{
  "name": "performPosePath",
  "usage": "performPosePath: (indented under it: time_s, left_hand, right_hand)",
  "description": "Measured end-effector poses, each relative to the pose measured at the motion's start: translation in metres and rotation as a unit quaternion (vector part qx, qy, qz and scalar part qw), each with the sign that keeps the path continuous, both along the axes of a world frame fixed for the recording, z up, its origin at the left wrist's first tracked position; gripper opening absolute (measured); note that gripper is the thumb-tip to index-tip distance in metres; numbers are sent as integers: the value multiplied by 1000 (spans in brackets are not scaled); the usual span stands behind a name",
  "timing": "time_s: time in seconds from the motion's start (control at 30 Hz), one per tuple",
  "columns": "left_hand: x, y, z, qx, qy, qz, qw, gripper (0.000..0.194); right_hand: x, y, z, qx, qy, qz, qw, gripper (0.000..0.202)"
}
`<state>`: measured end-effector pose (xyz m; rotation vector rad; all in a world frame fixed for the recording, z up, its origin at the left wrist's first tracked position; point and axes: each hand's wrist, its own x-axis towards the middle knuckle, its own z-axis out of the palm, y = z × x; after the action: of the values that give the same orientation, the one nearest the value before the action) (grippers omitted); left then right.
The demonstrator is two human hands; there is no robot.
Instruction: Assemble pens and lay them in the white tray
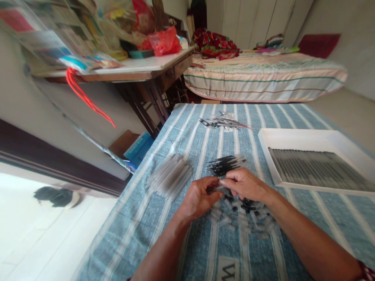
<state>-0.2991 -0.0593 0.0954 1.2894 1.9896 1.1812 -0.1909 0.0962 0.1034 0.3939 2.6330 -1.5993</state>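
Note:
My left hand [202, 197] and my right hand [243, 183] meet over the table, fingertips nearly touching. Both are closed around something small that their fingers mostly hide; a bit of clear plastic shows by the left fingers. Beneath and in front of them lie scattered clear and black caps [244, 218]. Just beyond the fingers is a bunch of black-tipped pen parts [224, 165]. Left of my left hand rests a pile of clear pen tubes [170, 176]. Farther back is a loose heap of thin refills [219, 122].
A white tray [303, 134] at the right holds rows of grey pens [316, 168]. The striped tablecloth [129, 234] covers the table. Behind stand a bed [263, 78] and, at the left, a desk [129, 68] with bags and a hanging red cord [88, 99].

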Motion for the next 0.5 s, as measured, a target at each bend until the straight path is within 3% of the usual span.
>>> performPosePath:
  time_s: [0.1, 0.23, 0.5]
  left_hand:
    - [-2, 0, 5, 8, 61, -22, 998, 15]
    - [-4, 0, 7, 37, 66, -62, 995, 21]
    - [-3, 1, 0, 30, 97, -47, 994, 9]
  right_hand:
    - [0, 0, 2, 0, -7, -10, 1000, 38]
    - [0, 0, 4, 11, -20, -29, 999, 36]
    - [-1, 0, 0, 21, -28, -29, 999, 35]
